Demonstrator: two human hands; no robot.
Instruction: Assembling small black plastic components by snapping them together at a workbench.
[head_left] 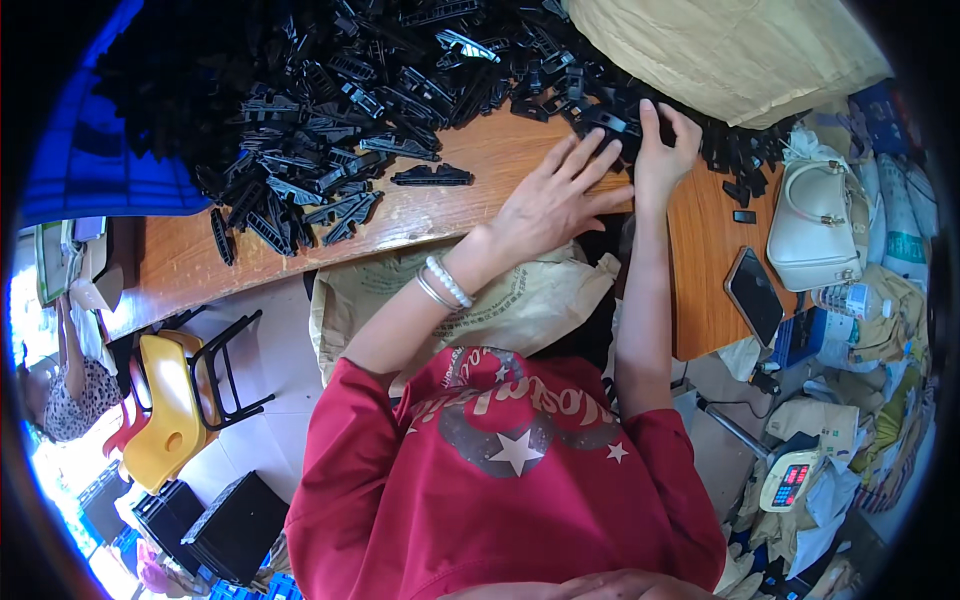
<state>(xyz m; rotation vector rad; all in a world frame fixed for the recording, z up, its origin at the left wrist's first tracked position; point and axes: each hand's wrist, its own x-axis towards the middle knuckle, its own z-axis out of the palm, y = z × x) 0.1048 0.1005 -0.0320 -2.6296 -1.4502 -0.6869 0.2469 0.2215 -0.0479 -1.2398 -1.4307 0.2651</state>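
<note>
Nearest you, a tan sack (520, 300) is hanging off the wooden desk (180, 262) edge. Above it, your left hand (553, 200) is lying flat on the desk, fingers (590, 160) released and spread. Just beside it, your right hand (662, 150) is grasping a small black plastic part (610, 125) with clenched fingers. Farther off, a heap of black plastic parts (330, 90) is covering the desk.

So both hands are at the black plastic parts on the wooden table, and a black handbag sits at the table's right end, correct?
Not quite: the handbag is white, not black, as the head view shows. The rest holds: the left hand and right hand are at the black plastic parts on the wooden table.
</note>
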